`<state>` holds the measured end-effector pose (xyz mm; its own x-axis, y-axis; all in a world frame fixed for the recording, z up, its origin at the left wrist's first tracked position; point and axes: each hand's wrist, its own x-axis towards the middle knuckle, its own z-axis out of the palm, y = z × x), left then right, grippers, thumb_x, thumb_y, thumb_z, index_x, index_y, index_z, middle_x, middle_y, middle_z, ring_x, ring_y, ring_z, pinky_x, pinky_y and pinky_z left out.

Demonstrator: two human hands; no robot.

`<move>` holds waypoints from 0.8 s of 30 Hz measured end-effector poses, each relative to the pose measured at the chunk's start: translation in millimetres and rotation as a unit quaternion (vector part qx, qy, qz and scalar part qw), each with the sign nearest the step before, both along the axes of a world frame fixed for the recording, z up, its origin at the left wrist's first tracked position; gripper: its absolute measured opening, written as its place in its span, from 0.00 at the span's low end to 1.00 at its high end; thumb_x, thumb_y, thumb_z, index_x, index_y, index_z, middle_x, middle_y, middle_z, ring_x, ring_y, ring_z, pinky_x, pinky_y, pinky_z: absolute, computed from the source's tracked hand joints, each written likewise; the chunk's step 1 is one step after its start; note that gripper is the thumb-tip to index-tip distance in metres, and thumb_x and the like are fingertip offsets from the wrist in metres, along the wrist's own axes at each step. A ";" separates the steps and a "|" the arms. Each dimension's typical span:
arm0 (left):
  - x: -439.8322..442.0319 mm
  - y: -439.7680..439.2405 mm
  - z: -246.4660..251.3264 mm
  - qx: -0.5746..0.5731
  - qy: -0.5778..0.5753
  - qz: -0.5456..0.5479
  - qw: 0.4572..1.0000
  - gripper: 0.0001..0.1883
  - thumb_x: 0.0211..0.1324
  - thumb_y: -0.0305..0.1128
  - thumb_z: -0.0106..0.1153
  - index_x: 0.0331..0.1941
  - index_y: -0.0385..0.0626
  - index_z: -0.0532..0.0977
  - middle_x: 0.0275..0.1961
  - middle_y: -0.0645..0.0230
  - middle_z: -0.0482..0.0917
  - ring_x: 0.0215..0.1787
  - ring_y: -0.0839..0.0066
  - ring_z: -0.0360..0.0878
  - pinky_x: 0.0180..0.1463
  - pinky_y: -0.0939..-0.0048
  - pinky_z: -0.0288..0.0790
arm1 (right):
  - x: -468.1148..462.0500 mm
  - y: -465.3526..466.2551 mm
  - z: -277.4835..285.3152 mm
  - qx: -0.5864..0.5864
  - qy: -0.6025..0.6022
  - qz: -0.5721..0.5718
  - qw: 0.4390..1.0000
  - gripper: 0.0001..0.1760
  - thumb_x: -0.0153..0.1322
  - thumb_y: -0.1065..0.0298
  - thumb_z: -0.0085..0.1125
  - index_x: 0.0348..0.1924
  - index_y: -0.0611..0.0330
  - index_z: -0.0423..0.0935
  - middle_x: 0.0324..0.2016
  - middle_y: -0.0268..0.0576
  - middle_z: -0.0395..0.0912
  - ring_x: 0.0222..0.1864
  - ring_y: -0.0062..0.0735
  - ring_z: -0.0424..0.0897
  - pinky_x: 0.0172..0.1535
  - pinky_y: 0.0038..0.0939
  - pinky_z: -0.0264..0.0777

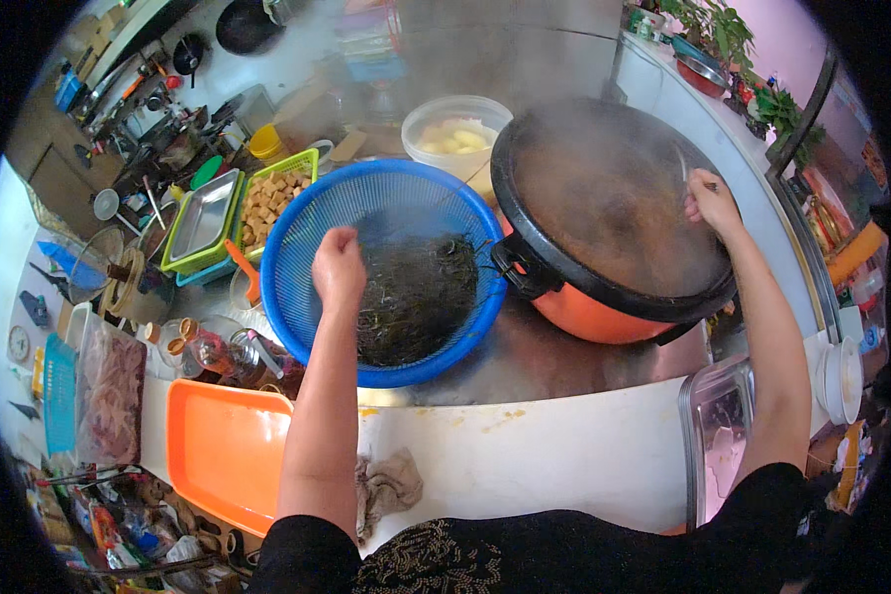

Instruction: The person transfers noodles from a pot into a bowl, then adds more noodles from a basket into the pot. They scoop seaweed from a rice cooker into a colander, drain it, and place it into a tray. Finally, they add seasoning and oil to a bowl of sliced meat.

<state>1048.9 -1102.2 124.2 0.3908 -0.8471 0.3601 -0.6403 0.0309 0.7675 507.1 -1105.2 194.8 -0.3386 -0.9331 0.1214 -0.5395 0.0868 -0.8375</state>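
A blue plastic colander (386,172) stands before me with a heap of dark green kelp strips (419,304) in it. Over its left part is my left hand (339,269), fingers curled; whether anything is between them cannot be made out. To the right, a large orange pot with a black rim (601,315) holds steaming brown broth (601,223). My right hand (710,199) is closed on the handle of a metal utensil (684,165) at the pot's far right side; its lower end is hidden by steam or broth.
A white tub (457,105) with pale yellow pieces stands behind the colander. Left are a green basket of tofu cubes (271,197), a metal tray (206,215), bottles (208,349) and an orange tray (226,453). A crumpled cloth (390,482) lies on the near counter, with stacked metal trays (720,438) at right.
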 end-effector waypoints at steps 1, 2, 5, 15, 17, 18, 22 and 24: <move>18.6 5.9 -10.2 0.015 -0.027 0.034 0.999 0.08 0.54 0.31 0.53 0.37 0.46 0.77 0.35 0.59 0.82 0.39 0.63 0.80 0.42 0.65 0.71 | 7.3 -8.4 -1.4 0.008 -0.005 0.013 1.000 0.15 0.73 0.56 0.41 0.34 0.58 0.70 0.19 0.37 0.71 0.18 0.24 0.72 0.21 0.25 0.70; 26.7 15.0 -10.1 0.046 -0.040 0.057 0.997 0.09 0.54 0.33 0.53 0.37 0.47 0.78 0.35 0.58 0.81 0.40 0.59 0.79 0.44 0.63 0.71 | 11.1 -13.8 -2.3 0.015 -0.009 0.020 1.000 0.15 0.73 0.57 0.41 0.36 0.58 0.71 0.20 0.37 0.71 0.18 0.24 0.73 0.21 0.24 0.70; 38.1 28.2 -18.9 0.110 -0.142 -0.025 0.983 0.10 0.53 0.35 0.53 0.38 0.47 0.78 0.35 0.57 0.81 0.40 0.56 0.79 0.45 0.60 0.71 | 28.8 -24.9 2.6 0.025 -0.051 0.032 0.998 0.13 0.73 0.58 0.42 0.32 0.58 0.69 0.19 0.37 0.71 0.19 0.24 0.73 0.22 0.27 0.70; -118.4 66.6 11.1 0.127 0.016 -0.293 0.948 0.35 0.45 0.44 0.67 0.54 0.38 0.65 0.50 0.51 0.75 0.54 0.59 0.73 0.55 0.63 0.67 | 72.0 -51.6 -15.4 0.112 -0.044 0.248 0.961 0.15 0.75 0.58 0.39 0.31 0.59 0.68 0.22 0.40 0.75 0.22 0.27 0.76 0.24 0.30 0.74; -140.4 76.6 2.0 0.042 -0.044 -0.243 0.968 0.34 0.44 0.45 0.67 0.52 0.39 0.66 0.44 0.54 0.76 0.45 0.62 0.76 0.49 0.65 0.70 | 86.3 -40.0 -8.8 0.139 -0.079 0.263 0.952 0.15 0.75 0.58 0.39 0.30 0.58 0.67 0.23 0.42 0.75 0.23 0.27 0.76 0.25 0.28 0.74; -150.3 80.6 4.5 0.058 -0.050 -0.235 0.969 0.33 0.44 0.45 0.67 0.51 0.39 0.66 0.42 0.55 0.75 0.42 0.61 0.76 0.46 0.64 0.70 | 88.7 -30.2 -5.6 0.148 -0.105 0.266 0.947 0.15 0.75 0.58 0.39 0.29 0.57 0.67 0.23 0.42 0.75 0.23 0.27 0.76 0.25 0.28 0.74; -168.3 87.9 15.0 0.064 -0.052 -0.198 0.977 0.23 0.47 0.43 0.64 0.42 0.44 0.69 0.31 0.58 0.77 0.34 0.58 0.77 0.39 0.60 0.70 | 86.3 7.2 17.9 0.162 -0.202 0.266 0.928 0.14 0.75 0.58 0.40 0.28 0.55 0.66 0.24 0.44 0.77 0.22 0.25 0.77 0.26 0.24 0.74; -174.8 88.8 17.6 0.038 -0.050 -0.199 0.978 0.16 0.48 0.39 0.62 0.37 0.44 0.70 0.28 0.58 0.77 0.33 0.58 0.77 0.38 0.59 0.70 | 72.6 23.0 19.5 0.134 -0.268 0.274 0.914 0.14 0.75 0.58 0.39 0.27 0.53 0.65 0.24 0.44 0.77 0.20 0.22 0.76 0.25 0.23 0.73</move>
